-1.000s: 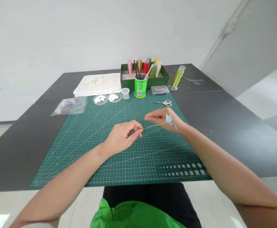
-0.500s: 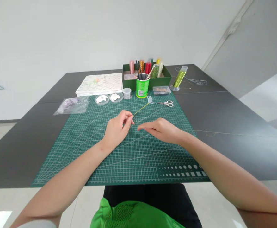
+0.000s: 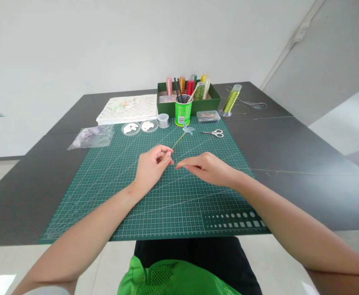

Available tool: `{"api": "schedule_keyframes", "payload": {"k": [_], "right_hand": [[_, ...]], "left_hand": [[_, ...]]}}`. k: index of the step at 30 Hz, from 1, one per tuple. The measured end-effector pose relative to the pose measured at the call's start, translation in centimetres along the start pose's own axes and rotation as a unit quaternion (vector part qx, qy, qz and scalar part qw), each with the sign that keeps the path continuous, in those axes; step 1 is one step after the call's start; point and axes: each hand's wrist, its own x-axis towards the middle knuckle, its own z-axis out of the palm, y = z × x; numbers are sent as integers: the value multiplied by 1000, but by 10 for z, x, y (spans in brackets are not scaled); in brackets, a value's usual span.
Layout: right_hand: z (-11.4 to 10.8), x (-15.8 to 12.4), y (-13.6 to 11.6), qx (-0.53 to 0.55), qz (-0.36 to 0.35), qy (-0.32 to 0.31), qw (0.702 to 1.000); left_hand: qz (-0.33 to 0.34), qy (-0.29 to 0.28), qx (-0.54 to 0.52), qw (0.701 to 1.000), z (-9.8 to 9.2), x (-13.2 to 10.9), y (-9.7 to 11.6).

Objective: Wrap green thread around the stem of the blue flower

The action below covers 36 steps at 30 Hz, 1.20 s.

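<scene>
My left hand pinches the lower end of a thin green stem between thumb and fingertips. At the far end of this stem is a pale blue flower, its petals spread, over the mat in front of the green can. Just to the right, my right hand has its fingers pressed together, apart from the left one. It seems to grip a very fine thread, hardly visible between the hands. A yellowish thread trails over the table beyond my right forearm.
Under my hands lies a green cutting mat. Scissors, a green can of sticks, a box of thread spools, two dishes of white pieces, a plastic bag and a green spool stand or lie around.
The blue flower has turned on its stem and now shows more spread petals, with its head a little further left. Both hands keep nearly the same place.
</scene>
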Motion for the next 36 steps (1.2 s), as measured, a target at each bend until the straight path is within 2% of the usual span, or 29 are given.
{"api": "schedule_keyframes", "payload": {"k": [4,7,9,11,14,16,21,24,31,36], "right_hand": [[0,2,1,-78,38,25,996],[5,4,4,-83,87,98,988],[9,5,5,-18,93,138,986],[15,7,3,94,83,153,980],[24,8,-5,267,97,144,948],[30,8,-11,316,125,147,929],[36,8,-18,279,177,234,914],[35,8,-17,272,182,242,914],[36,8,-16,223,144,276,924],[34,10,-14,272,147,278,910]], "left_hand": [[-32,-8,-101,994,0,3,-2],[-36,-14,-131,991,2,2,0],[-37,-20,-136,990,4,0,3],[-42,-26,-144,988,7,-2,6],[-48,-38,-177,982,12,-8,11],[-51,-51,-204,976,17,-11,13],[-72,-67,-242,965,25,-17,16],[-91,-62,-253,961,27,-17,13],[-110,-72,-276,952,28,-13,7],[-133,-86,-296,942,25,-12,7]]}}
